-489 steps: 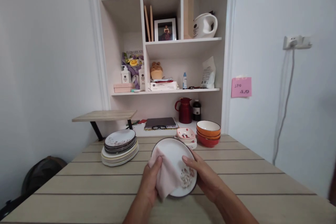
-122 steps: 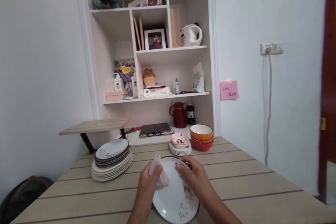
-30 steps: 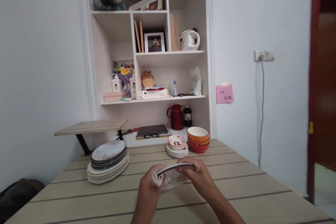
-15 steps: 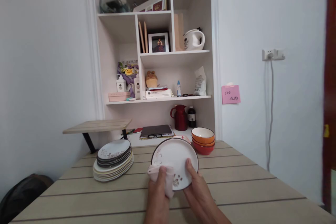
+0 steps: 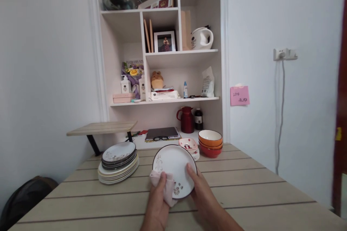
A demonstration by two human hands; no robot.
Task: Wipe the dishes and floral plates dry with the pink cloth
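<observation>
A white plate (image 5: 176, 168) with a dark rim and a brown floral pattern is held tilted up over the table, its face toward me. My left hand (image 5: 158, 198) pinches a pale pink cloth (image 5: 166, 184) against the plate's lower left edge, thumb on top. On the plate's right side, my right hand (image 5: 199, 187) grips the rim, its thumb on the face and the fingers hidden behind. To the left stands a stack of plates (image 5: 119, 164), dark-rimmed ones on top of larger pale ones.
Behind the held plate sit small pink-and-white dishes (image 5: 189, 145) and stacked orange and red bowls (image 5: 210, 144). A raised wooden stand (image 5: 103, 128) is at the table's (image 5: 244, 184) back left. On the ledge are a red jug (image 5: 187, 120) and eyeglasses (image 5: 160, 138).
Both hands and the plate have shifted slightly left and down, showing more of the small pink dishes behind. The view has moved a little; both hands keep their hold.
</observation>
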